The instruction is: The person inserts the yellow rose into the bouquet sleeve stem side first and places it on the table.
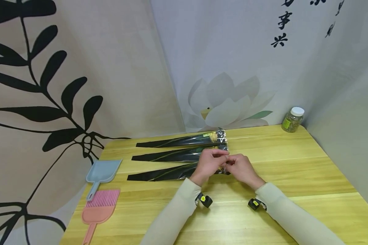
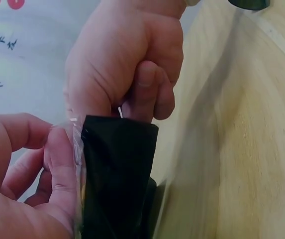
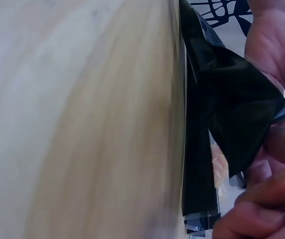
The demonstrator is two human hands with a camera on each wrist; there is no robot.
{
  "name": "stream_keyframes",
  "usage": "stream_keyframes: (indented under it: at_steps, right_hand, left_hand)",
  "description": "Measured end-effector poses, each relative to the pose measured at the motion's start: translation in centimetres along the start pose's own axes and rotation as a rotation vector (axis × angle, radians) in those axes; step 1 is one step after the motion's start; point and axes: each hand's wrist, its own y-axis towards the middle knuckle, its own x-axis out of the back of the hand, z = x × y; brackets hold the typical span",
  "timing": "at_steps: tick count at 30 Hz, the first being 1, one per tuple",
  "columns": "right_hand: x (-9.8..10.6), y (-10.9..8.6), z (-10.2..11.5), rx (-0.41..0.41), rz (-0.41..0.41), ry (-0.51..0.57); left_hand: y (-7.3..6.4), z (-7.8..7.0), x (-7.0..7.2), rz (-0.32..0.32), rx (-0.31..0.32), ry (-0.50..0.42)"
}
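Note:
Three long, tapered black flower sleeves lie side by side, each with a clear front. Over the wide right end of the nearest flower sleeve (image 1: 162, 174), my left hand (image 1: 207, 165) and right hand (image 1: 242, 170) meet at the fingertips. In the left wrist view, my left hand (image 2: 28, 179) pinches the clear plastic edge, and my right hand (image 2: 127, 59) grips the same end from the other side. The black film (image 3: 241, 94) is lifted and creased between the hands in the right wrist view. Fingers hide part of the sleeve's opening.
Behind lie the middle flower sleeve (image 1: 162, 156) and the far flower sleeve (image 1: 178, 141), with yellowish flowers showing in the far one. A blue dustpan (image 1: 102, 170) and a pink brush (image 1: 99, 212) are at the left edge. A white-lidded jar (image 1: 292, 120) stands at the back right corner.

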Motion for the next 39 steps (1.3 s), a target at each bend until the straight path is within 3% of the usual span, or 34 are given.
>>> stream_keyframes:
  at_steps: [6,13,18,26,32,39]
  right_hand:
    - [0.3,-0.2,-0.2,-0.003,0.025,-0.014]
    - [1.3,-1.0,-0.5,-0.023,0.055,-0.02]
    - [2.2,-1.5,-0.5,-0.078,0.072,0.011]
    - [2.6,-1.6,-0.6,-0.145,0.09,0.071]
    - [2.9,-1.8,-0.8,-0.168,0.082,0.088]
    - [3.3,-2.1,-0.9,-0.246,0.059,0.113]
  left_hand:
    - [0.1,0.3,0.1,0.024,-0.004,0.0]
    - [0.0,0.8,0.1,0.049,-0.061,0.115]
    - [-0.2,1.3,-0.2,0.032,-0.054,0.184]
    - [-0.8,0.9,-0.3,0.013,-0.045,0.157]
    - [-1.1,0.6,1.2,0.017,-0.096,0.208]
    - [-2.1,0.6,4.7,0.005,-0.133,0.383]
